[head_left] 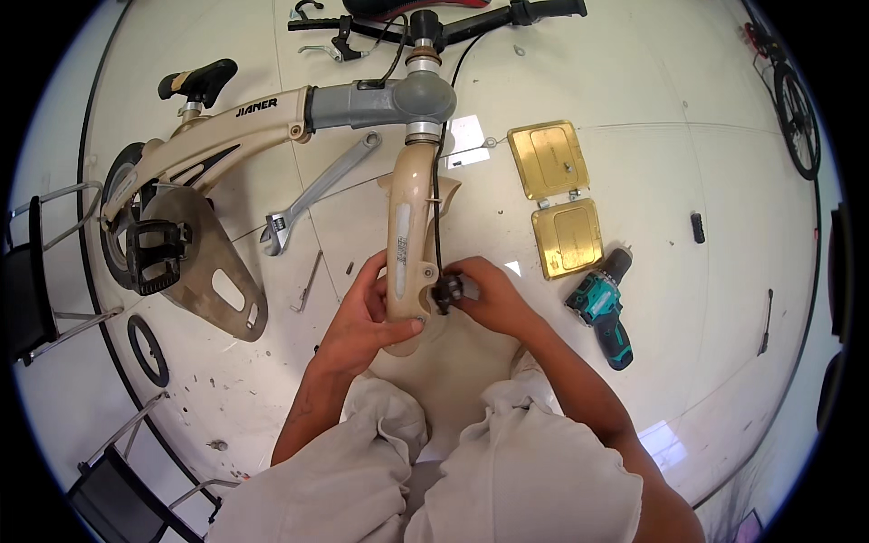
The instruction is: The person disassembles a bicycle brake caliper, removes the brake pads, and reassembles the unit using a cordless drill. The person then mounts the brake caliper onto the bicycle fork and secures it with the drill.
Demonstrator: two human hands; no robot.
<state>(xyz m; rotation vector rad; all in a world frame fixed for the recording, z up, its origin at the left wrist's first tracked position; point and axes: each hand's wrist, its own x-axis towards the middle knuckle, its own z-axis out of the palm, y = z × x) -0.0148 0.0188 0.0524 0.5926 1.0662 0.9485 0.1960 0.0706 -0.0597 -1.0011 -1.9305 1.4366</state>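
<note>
Cream bicycle fork [405,244], centre floor: left hand [362,317] clasped its lower leg; right hand [484,294] pinched the small black brake part [446,291] beside it. Fork judged stiff, heavy; best gripped along its leg.

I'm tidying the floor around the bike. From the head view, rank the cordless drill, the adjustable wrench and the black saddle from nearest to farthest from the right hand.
1. Cordless drill: nearest the right hand, on the floor to its right.
2. Adjustable wrench: farther, up and to the left, past the cream fork.
3. Black saddle: farthest, upper left, on the frame.
</note>
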